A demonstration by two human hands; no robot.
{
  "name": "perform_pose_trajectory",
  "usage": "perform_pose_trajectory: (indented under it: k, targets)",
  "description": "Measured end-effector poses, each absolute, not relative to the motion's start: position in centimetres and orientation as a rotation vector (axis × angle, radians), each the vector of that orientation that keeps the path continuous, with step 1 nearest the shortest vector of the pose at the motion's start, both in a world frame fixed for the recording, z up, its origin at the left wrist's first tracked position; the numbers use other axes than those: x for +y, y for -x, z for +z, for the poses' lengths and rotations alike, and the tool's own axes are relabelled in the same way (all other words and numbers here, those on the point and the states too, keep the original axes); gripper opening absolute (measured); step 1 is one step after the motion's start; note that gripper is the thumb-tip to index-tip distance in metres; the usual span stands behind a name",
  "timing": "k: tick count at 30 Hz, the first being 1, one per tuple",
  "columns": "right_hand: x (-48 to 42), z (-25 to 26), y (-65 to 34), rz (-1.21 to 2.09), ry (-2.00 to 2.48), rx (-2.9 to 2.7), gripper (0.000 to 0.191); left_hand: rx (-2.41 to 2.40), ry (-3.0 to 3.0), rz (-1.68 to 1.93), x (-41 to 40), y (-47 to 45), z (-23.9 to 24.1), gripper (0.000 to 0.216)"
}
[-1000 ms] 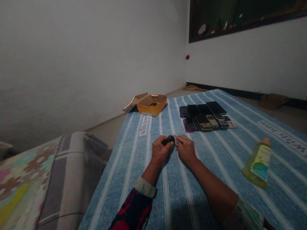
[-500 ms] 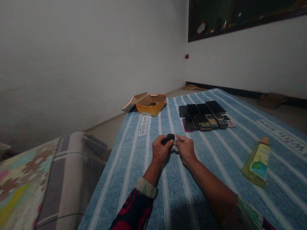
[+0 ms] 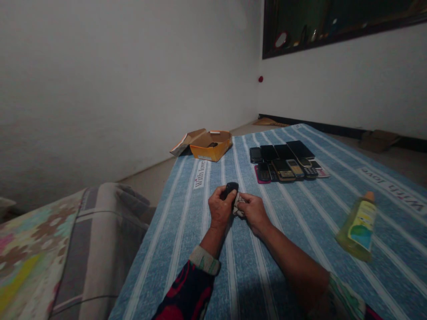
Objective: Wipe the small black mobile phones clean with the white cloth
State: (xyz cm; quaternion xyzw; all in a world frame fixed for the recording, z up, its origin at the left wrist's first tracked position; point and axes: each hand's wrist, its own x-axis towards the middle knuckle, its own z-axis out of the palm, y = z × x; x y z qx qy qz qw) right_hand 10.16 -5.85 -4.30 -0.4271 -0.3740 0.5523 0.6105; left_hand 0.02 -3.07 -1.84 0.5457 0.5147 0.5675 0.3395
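In the head view, my left hand (image 3: 220, 210) is closed around a small black mobile phone (image 3: 231, 187), held tilted above the striped cloth with its rounded end up. My right hand (image 3: 256, 212) pinches a crumpled, pale patterned cloth (image 3: 239, 205) against the phone's right side. The phone's lower part is hidden by my fingers and the cloth. Beyond my hands to the right, several mobile phones (image 3: 284, 170) lie in two rows, some black slabs, some with keypads.
A blue striped cloth (image 3: 187, 213) covers the table. An open yellow cardboard box (image 3: 213, 153) with a dark item inside stands at the back left. At the right lies or stands a bottle of yellow-green liquid (image 3: 358, 229). A blanket-covered surface (image 3: 96, 240) is at the left.
My left hand has turned the phone and shifted slightly left, showing more of its dark upper end. The right hand with the cloth has moved a little left and down along the phone.
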Motion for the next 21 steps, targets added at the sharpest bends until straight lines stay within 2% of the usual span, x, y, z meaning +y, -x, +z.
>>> perform_pose_trajectory:
  k: [6,10,21]
  targets:
    - [-5.6,-3.6,-10.9,1.353,0.952,-0.718,0.036,1.285,-1.337,1.502,-3.2,-0.3,-1.8,0.025]
    - [-5.7,-3.1,-11.5,1.328,0.934,-0.793,0.03,1.193,-1.259,1.514,-3.2,-0.5,-1.9,0.028]
    - [-5.9,-2.3,-12.1,1.338,0.96,-0.837,0.031,1.088,-1.085,1.479,-3.4,-0.7,-2.2,0.032]
